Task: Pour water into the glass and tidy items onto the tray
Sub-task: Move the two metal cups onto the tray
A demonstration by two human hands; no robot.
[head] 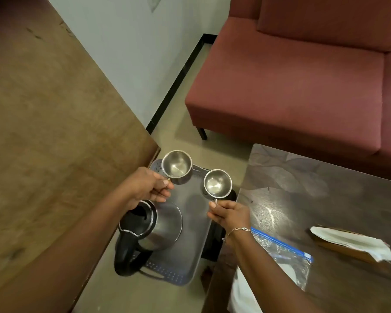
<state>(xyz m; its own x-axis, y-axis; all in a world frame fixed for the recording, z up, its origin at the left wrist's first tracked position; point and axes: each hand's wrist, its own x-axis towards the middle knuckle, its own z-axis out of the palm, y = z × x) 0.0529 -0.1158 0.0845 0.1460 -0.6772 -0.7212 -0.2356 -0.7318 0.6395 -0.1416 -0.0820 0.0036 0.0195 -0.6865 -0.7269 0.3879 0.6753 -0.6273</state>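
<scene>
Two empty steel cups hang above a grey perforated tray [191,240] that sits low between two tables. My left hand [148,187] pinches the handle of the left cup [177,166]. My right hand [230,214] pinches the handle of the right cup [217,183]. Both cups have their mouths turned up toward the camera, and I see no water in them. A steel electric kettle [154,229] with a black handle and an open lid stands on the tray's near left part, under my left forearm.
A brown wooden table [43,132] fills the left. A dark table [314,199] on the right holds a clear zip bag [282,254] and a wooden box with white paper [348,242]. A red sofa [291,75] stands behind, over a beige floor.
</scene>
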